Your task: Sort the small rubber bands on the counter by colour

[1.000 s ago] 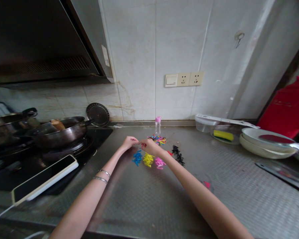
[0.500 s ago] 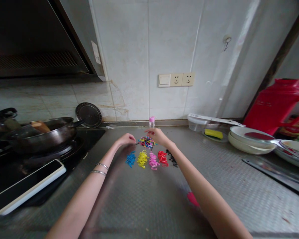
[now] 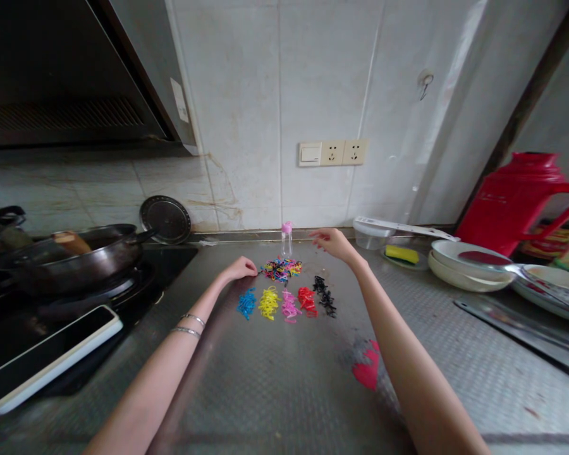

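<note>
A mixed heap of small coloured rubber bands (image 3: 281, 270) lies on the metal counter. At its left edge rests my left hand (image 3: 241, 268), thumb and fingers pinched together; whatever they may hold is too small to make out. My right hand (image 3: 332, 244) hovers to the right of the heap, fingers stretched out and apart, with nothing visible in them. Nearer me is a row of sorted piles: blue bands (image 3: 246, 304), yellow bands (image 3: 269, 303), pink bands (image 3: 290, 306), red bands (image 3: 307, 301) and black bands (image 3: 325, 296). Behind the heap stands a clear bottle with a pink cap (image 3: 287, 240).
On the left, a pan (image 3: 90, 256) sits on the stove, with a phone-like white-edged slab (image 3: 52, 357) in front. To the right are a plastic tub (image 3: 372, 234), a yellow sponge (image 3: 402, 254), bowls (image 3: 469, 272), a knife (image 3: 516, 328) and a red thermos (image 3: 507, 202).
My right hand has moved right, away from the heap and the bottle, uncovering the black pile. My left hand stays at the heap's left edge.
</note>
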### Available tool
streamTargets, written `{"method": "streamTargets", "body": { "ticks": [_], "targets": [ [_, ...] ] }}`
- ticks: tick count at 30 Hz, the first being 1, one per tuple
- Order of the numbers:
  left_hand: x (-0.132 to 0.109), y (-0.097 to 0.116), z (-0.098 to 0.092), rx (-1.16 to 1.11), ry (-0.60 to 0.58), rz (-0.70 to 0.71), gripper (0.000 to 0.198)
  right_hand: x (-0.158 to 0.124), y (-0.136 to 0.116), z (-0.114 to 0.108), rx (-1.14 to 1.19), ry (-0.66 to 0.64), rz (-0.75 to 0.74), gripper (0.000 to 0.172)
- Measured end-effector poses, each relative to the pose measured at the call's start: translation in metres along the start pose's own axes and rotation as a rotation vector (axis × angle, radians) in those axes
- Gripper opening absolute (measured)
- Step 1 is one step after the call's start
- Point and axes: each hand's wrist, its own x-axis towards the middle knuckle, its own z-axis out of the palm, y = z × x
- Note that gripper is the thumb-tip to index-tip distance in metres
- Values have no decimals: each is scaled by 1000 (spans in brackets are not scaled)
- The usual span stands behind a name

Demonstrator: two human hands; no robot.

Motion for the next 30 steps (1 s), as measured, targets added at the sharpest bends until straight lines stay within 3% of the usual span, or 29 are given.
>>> {"method": "streamTargets", "body": {
  "ticks": [13,19,25,30],
  "targets": [
    [-2,7,-3,-37,38,13,23,0,1,5,-20,-145,33,28],
    [-6,11,0,-43,-63,27,24,0,2,5,-33,-181,66,29],
    [-4,12,2,8,-49,41,16,-1,1,1,-22,-182,66,29],
    [-1,38,0,26,55,142,17,-2,-9,2,-24,-204,69,28]
  ]
}}
